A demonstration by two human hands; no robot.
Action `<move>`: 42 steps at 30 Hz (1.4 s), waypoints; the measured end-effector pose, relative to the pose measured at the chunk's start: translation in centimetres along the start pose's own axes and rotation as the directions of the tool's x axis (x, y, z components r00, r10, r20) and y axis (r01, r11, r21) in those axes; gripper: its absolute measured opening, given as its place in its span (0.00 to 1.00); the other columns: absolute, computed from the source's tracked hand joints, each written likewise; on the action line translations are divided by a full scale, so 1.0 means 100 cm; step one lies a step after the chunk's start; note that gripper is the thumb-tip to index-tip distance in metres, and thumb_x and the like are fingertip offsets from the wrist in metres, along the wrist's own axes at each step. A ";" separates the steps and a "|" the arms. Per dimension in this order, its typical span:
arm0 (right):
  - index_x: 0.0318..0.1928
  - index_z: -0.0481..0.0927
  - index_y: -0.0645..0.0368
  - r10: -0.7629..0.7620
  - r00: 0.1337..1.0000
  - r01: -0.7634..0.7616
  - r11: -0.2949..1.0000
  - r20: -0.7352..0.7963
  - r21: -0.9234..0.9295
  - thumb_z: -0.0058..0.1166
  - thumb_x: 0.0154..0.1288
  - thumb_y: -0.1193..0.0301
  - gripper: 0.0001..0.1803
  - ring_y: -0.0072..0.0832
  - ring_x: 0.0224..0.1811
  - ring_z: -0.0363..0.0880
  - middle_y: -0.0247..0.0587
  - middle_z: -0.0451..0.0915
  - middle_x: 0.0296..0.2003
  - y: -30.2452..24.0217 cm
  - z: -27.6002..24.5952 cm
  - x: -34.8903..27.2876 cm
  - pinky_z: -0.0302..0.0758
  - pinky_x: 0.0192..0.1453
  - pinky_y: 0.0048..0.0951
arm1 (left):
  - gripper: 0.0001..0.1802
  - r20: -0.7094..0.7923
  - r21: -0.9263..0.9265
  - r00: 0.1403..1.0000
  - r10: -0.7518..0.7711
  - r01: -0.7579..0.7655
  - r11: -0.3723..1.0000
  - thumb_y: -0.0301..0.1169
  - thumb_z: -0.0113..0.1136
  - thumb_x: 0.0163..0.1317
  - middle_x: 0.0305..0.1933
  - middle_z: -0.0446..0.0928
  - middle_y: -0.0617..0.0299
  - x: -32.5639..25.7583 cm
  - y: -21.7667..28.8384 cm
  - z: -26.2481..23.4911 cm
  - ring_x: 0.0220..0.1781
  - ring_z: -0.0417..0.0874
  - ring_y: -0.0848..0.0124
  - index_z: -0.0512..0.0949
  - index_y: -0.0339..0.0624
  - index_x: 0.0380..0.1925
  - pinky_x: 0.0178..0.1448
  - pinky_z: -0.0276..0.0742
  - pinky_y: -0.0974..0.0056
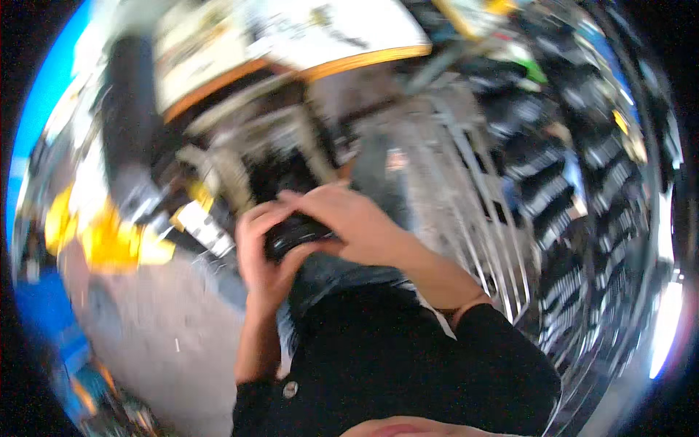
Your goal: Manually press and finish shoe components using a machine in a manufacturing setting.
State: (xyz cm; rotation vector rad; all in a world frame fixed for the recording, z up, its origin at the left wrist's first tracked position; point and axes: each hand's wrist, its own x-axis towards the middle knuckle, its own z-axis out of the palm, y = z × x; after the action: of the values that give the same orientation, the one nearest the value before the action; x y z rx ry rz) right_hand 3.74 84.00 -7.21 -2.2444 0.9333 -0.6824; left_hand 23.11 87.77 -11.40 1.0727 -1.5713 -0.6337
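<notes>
Close in front of my body, both hands grip a dark, glossy object (295, 234); motion blur and my fingers hide what kind it is. My left hand (260, 247) curls round its left side, thumb toward me. Over its right and far side lies my right hand (353, 222), the fingers nearly meeting those of the left. Just past my hands is a pale frame with a dark middle (280, 156), blurred, perhaps a chair. A white piece with dark marks (204, 229) sits beside my left hand.
Two white-topped tables (342, 33) with orange-brown edges stand ahead. To the right are a metal rack (466, 167) and rows of black parts (561, 197). Yellow items (109, 233) and blue bins (47, 313) are at the left, by the grey floor (167, 328).
</notes>
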 end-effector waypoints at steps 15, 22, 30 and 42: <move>0.61 0.73 0.60 -0.678 0.297 -0.908 0.018 -0.672 -0.419 0.70 0.60 0.71 0.29 0.36 0.53 0.80 0.50 0.78 0.54 -0.188 -0.318 -0.251 0.77 0.59 0.34 | 0.17 0.637 -0.378 0.752 -0.171 0.498 0.780 0.19 0.53 0.68 0.55 0.79 0.55 -0.039 -0.023 0.070 0.56 0.79 0.67 0.73 0.33 0.56 0.66 0.71 0.63; 0.61 0.71 0.56 -0.352 0.540 -0.838 -0.138 -0.764 -0.528 0.65 0.59 0.75 0.29 0.52 0.58 0.77 0.55 0.78 0.52 -0.141 -0.441 -0.342 0.73 0.62 0.43 | 0.17 0.643 -0.340 0.740 -0.197 0.507 0.792 0.19 0.54 0.67 0.54 0.79 0.56 -0.041 -0.015 0.067 0.55 0.80 0.69 0.73 0.33 0.56 0.64 0.72 0.65; 0.64 0.70 0.63 -0.284 0.534 -0.825 0.029 -0.796 -0.564 0.67 0.53 0.76 0.36 0.49 0.64 0.73 0.56 0.75 0.58 -0.149 -0.432 -0.314 0.69 0.68 0.42 | 0.17 0.696 -0.290 0.668 -0.263 0.597 0.748 0.19 0.54 0.68 0.53 0.79 0.57 -0.054 -0.010 0.068 0.55 0.80 0.70 0.73 0.34 0.56 0.64 0.72 0.66; 0.65 0.72 0.53 -0.149 0.457 -0.697 -0.672 -0.877 -0.249 0.66 0.59 0.64 0.33 0.47 0.63 0.75 0.48 0.79 0.58 -0.208 -0.426 -0.416 0.72 0.66 0.45 | 0.15 0.721 -0.281 0.658 -0.218 0.564 0.776 0.21 0.54 0.70 0.54 0.79 0.59 -0.062 -0.009 0.064 0.54 0.79 0.71 0.73 0.34 0.56 0.63 0.72 0.67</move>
State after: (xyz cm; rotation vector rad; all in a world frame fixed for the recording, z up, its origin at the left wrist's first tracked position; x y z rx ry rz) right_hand -40.54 112.94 27.14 -1.4349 4.0428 0.5916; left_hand 17.38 91.97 -16.86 0.8401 -1.5938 -1.7961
